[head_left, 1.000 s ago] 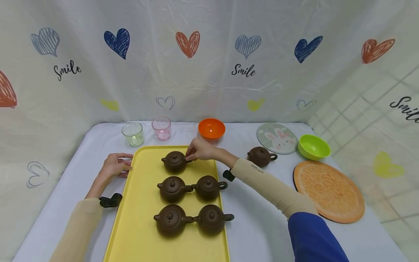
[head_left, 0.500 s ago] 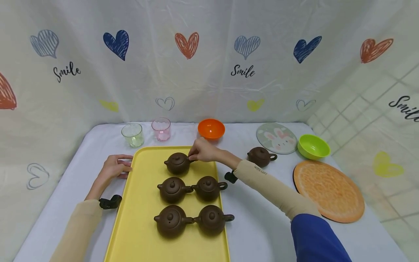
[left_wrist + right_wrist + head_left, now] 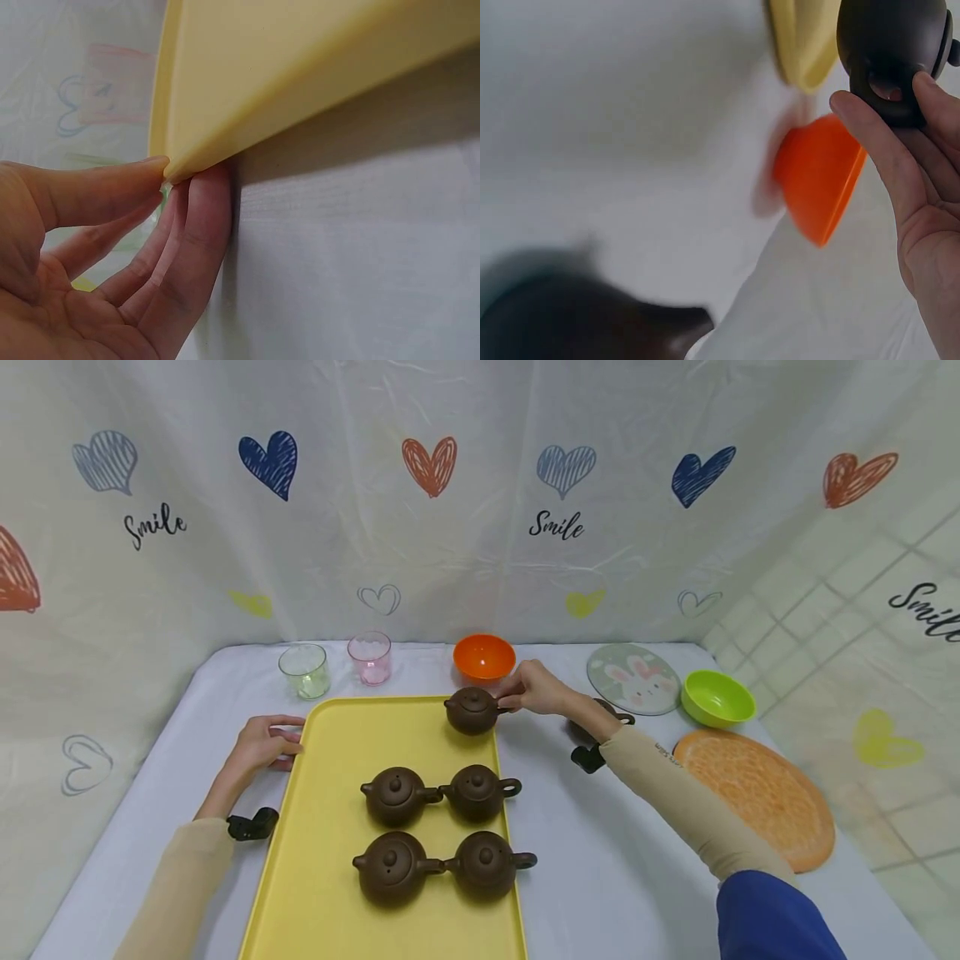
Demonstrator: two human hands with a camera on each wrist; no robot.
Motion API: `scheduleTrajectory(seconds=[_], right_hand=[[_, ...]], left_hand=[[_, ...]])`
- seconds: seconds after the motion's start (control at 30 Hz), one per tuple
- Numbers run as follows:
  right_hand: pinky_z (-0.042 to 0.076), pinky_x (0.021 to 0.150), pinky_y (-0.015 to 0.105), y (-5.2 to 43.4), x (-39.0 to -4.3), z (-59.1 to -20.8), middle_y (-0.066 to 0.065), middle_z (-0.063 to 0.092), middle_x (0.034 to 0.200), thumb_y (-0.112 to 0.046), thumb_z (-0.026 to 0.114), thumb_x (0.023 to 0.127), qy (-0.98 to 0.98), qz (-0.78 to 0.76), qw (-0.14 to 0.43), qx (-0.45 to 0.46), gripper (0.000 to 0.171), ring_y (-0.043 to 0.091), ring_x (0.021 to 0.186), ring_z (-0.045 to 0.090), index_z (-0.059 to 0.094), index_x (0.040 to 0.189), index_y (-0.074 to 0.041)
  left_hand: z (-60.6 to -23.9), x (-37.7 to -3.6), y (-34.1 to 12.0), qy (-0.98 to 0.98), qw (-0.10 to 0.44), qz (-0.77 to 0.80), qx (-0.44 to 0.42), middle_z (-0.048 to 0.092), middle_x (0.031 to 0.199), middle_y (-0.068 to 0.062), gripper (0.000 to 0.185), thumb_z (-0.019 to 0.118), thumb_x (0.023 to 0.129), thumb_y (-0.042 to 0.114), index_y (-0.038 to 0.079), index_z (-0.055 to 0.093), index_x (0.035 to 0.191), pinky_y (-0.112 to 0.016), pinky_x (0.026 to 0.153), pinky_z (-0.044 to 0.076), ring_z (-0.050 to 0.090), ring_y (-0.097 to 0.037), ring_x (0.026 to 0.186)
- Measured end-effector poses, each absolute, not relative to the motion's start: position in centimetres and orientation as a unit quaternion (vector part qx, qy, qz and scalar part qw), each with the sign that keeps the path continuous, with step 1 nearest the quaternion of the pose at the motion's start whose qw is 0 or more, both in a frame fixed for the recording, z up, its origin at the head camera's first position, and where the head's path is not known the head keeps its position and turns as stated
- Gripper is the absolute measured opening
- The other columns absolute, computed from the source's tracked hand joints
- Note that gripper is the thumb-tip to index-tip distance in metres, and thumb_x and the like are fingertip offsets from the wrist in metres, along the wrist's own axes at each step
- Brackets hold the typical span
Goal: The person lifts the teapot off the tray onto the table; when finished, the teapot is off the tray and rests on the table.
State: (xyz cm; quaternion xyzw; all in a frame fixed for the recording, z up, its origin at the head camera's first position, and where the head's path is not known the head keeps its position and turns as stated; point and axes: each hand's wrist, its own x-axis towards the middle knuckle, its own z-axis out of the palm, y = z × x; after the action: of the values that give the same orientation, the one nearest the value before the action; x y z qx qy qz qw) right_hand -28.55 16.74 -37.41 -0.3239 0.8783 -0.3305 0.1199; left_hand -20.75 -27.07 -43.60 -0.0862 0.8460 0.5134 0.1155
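My right hand (image 3: 538,687) pinches the looped handle of a small dark brown teapot (image 3: 469,711) over the far right corner of the yellow tray (image 3: 315,843). In the right wrist view, thumb and fingers close on the handle of this teapot (image 3: 894,37). At the tray's left edge, my left hand (image 3: 262,745) holds the rim. The left wrist view has the thumb against the tray's edge (image 3: 225,67) and the fingertips beneath it. Two rows of two teapots stand on the tray, among them one teapot (image 3: 395,796) in the middle row and one (image 3: 484,864) nearer me.
Another teapot (image 3: 581,732) stands right of the tray, partly hidden by my right forearm. Behind the tray are a green glass (image 3: 305,672), a pink glass (image 3: 371,657) and an orange bowl (image 3: 483,658). Rightward lie a bunny mat (image 3: 633,679), a green bowl (image 3: 717,699) and an orange round mat (image 3: 757,793).
The right hand has carried the teapot from the back middle of the tray rightward to its far right corner. The left hand and the other teapots have stayed put.
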Motion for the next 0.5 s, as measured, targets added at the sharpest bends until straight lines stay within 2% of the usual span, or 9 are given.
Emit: scheduleTrajectory(seconds=[0.5], right_hand=[[0.059,0.066,0.034,22.0,-29.1,-38.6,0.022,0.071,0.087,0.004,0.068,0.083,0.894,-0.32,0.105,-0.295,0.013,0.031,0.07,0.071,0.073,0.093,0.011]], left_hand=[[-43.7,-20.7,-27.0,0.842,0.121,0.515,-0.104,0.066,0.089,-0.007,0.055,0.065,0.083,-0.001,-0.007,0.048,0.135,-0.029,0.058,0.058,0.064,-0.01,0.066]])
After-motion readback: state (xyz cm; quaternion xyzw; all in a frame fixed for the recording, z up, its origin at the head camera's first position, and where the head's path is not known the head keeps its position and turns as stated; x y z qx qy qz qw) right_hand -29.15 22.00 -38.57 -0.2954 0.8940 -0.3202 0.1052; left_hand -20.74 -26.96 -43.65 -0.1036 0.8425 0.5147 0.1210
